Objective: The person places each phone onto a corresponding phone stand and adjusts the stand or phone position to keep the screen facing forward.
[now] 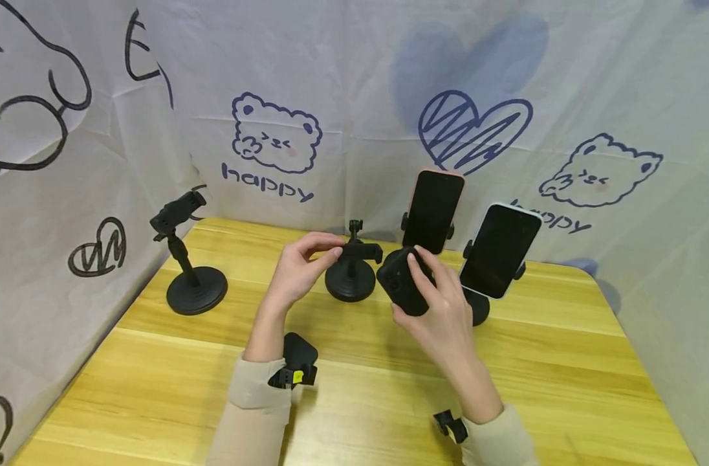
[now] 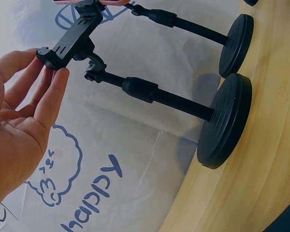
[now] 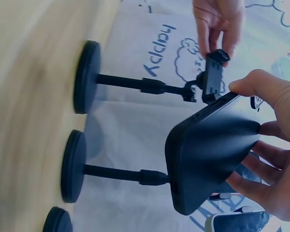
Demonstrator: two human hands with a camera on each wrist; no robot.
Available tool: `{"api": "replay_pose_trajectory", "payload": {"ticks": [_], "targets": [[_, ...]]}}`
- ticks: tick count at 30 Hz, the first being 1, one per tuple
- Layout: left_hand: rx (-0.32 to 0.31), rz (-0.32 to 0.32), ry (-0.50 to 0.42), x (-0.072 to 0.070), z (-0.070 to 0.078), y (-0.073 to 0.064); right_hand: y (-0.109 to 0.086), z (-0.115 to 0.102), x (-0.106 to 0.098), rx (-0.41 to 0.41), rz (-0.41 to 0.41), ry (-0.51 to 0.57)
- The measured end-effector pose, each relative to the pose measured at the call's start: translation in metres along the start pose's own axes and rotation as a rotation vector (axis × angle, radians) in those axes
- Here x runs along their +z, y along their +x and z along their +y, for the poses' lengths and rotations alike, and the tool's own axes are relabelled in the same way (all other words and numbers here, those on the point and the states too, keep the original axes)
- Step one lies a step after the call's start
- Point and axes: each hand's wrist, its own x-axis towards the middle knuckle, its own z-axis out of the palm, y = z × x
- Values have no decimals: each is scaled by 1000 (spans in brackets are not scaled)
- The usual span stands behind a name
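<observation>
My left hand (image 1: pixel 296 268) pinches one end of the clamp (image 2: pixel 73 42) on a black phone stand (image 1: pixel 350 285). The thumb and fingertips meet at that end in the left wrist view. My right hand (image 1: pixel 447 314) grips a black smartphone (image 1: pixel 402 286) by its edges, with the camera lenses showing in the head view. This phone is tilted and held above the table, just right of the clamp. In the right wrist view the phone's top edge overlaps the lower end of the clamp. No phone sits in that clamp.
Behind my right hand, a pink-edged phone (image 1: pixel 434 210) and a white-edged phone (image 1: pixel 500 251) each sit in a stand. Another stand (image 1: pixel 197 290) with a bare clamp is at the left. The wooden table (image 1: pixel 360 414) meets a printed cloth (image 1: pixel 354 77) at the back.
</observation>
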Motion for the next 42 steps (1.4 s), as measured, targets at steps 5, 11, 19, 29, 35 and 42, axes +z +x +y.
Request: {"api": "replay_pose_trajectory", "payload": {"ticks": [5, 11, 19, 29, 35, 42], "targets": [[-4, 4, 10, 0, 1, 1, 15, -2, 4, -39, 95, 5], [-25, 10, 24, 1, 2, 0, 27, -6, 7, -69, 146, 22], [80, 139, -35, 12, 18, 2, 28, -4, 8, -71, 170, 25], [262, 195, 7, 45, 52, -6, 27, 0, 10, -127, 149, 22], [170, 108, 15, 53, 56, -9, 26, -2, 12, -179, 122, 45], [86, 14, 93, 50, 55, -11, 26, -4, 13, -224, 91, 52]]}}
